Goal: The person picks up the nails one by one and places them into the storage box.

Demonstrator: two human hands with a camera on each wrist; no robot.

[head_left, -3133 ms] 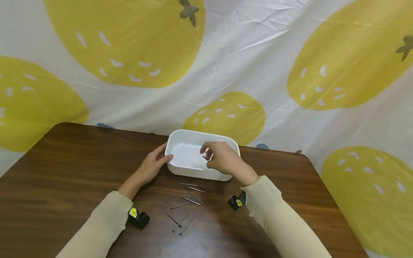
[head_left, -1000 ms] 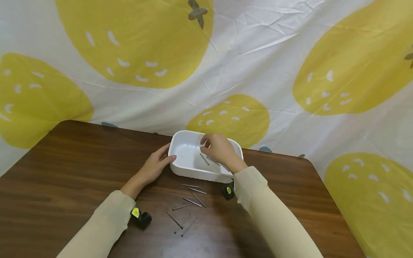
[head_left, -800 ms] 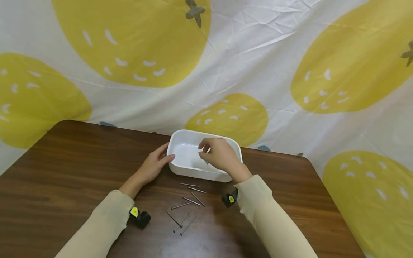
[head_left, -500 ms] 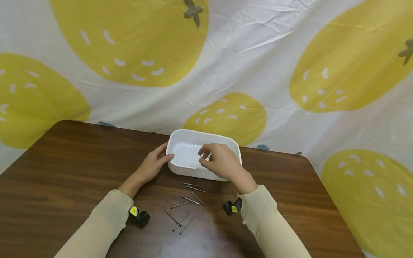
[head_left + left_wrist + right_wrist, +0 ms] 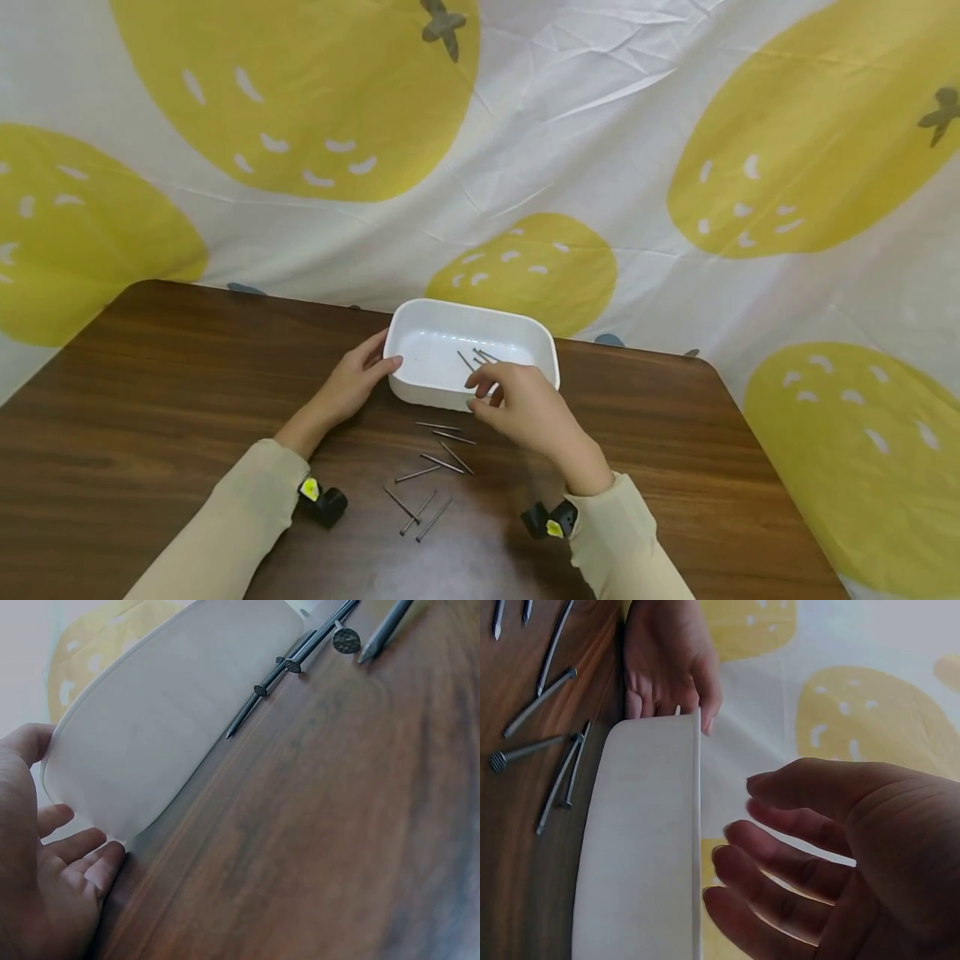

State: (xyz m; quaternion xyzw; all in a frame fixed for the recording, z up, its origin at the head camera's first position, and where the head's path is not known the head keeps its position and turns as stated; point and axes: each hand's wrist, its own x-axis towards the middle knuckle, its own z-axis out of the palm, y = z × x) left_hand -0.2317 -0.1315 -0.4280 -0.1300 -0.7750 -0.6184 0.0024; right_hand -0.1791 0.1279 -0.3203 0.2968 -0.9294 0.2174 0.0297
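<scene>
A white oblong box [image 5: 427,393] stands near the table's back edge. At its left end my left hand [image 5: 348,387] grips the wall, thumb over the rim and fingers outside. Several nails [image 5: 467,361] lie inside the box, partly hidden by my right hand [image 5: 525,408]. That hand hovers over the front rim, fingers loosely bent with nothing between them; the right wrist view shows its fingers [image 5: 757,889] apart from the box wall [image 5: 641,832]. In front of the box, several more steel nails [image 5: 442,463] lie scattered on the table.
The dark wooden table [image 5: 187,375] carries the box and nails. Behind it hangs a white cloth [image 5: 637,167] printed with yellow fruit shapes. A small black camera [image 5: 324,505] sits on my left wrist, another camera [image 5: 551,520] on my right.
My right hand has drawn back from inside the box toward me, over its front rim, uncovering nails in the box. The left hand keeps its grip. The nails on the table have not moved.
</scene>
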